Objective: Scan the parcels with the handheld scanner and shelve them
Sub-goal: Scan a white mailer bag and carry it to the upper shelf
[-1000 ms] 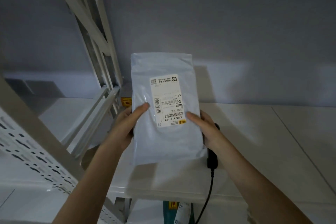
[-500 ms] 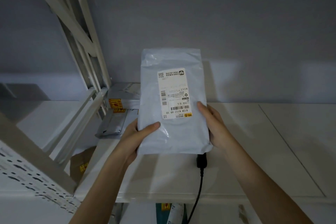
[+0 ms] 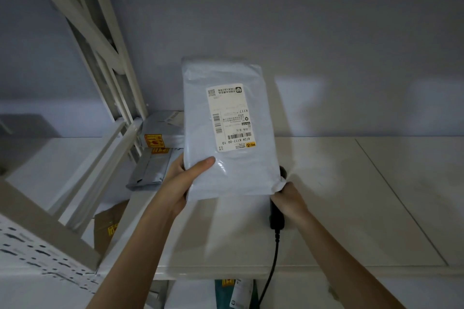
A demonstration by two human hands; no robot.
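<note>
Head view: right hand point(image 3: 288, 198) lower on parcel point(image 3: 241, 173).

On the shelf point(image 3: 351, 183) are three grey parcels: one held point(image 3: 228, 128), two lying point(image 3: 163, 130) point(image 3: 149, 170). One scanner point(image 3: 276, 218), two hands point(image 3: 183, 183) point(image 3: 291, 200).

Both bare forearms reach forward and up from the lower edge of the view. The left hand point(image 3: 185, 180) grips the lower left edge of a white parcel point(image 3: 228, 130), thumb laid across its front and fingers hidden behind. The right hand point(image 3: 288, 199) is curled round a black scanner point(image 3: 276, 218) at the parcel's lower right corner.
</note>
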